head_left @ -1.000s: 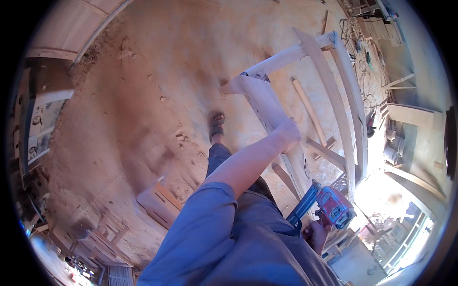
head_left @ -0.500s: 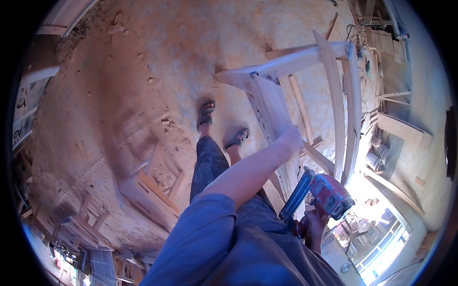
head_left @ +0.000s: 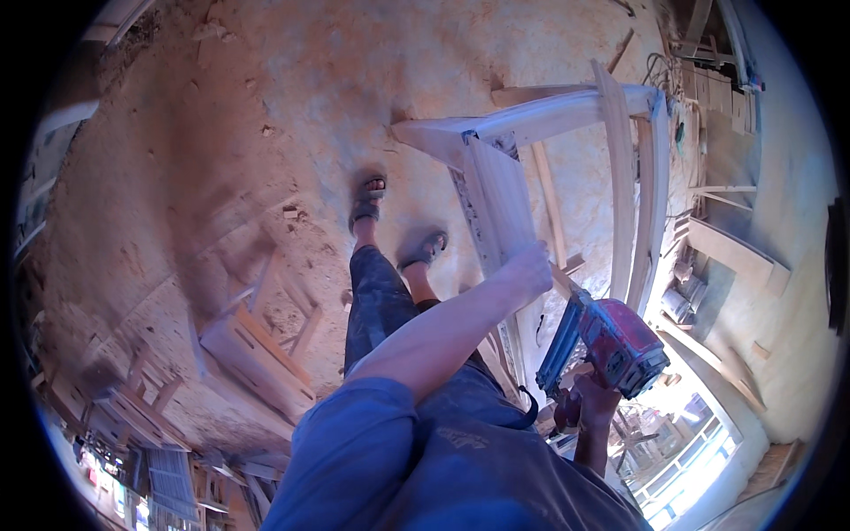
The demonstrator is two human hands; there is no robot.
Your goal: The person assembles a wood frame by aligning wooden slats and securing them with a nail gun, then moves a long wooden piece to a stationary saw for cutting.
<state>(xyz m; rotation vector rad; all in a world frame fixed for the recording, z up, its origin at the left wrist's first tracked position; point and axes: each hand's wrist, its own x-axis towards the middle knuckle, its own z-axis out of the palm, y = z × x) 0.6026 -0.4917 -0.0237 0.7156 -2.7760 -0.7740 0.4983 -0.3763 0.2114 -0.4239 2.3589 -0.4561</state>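
- The left hand (head_left: 529, 268) is on the wide board (head_left: 503, 199) of a big wooden frame (head_left: 567, 115). Its fingers are mostly hidden, so I cannot tell how tight its grip is.
- The right hand (head_left: 588, 396) has its grip wrapped around a red nail gun (head_left: 622, 343).
- The nail gun is up off the floor (head_left: 266, 53), near the left hand. I cannot tell if its front end touches wood.
- The wooden frame is on the dusty floor, to the right of the two sandals (head_left: 426, 250).
- To do this well, I think the left hand should press hard so the wood cannot wobble.
- Those fingers should be well away from the front end.
- The nail gun should sit straight and flat on the wood before it fires.
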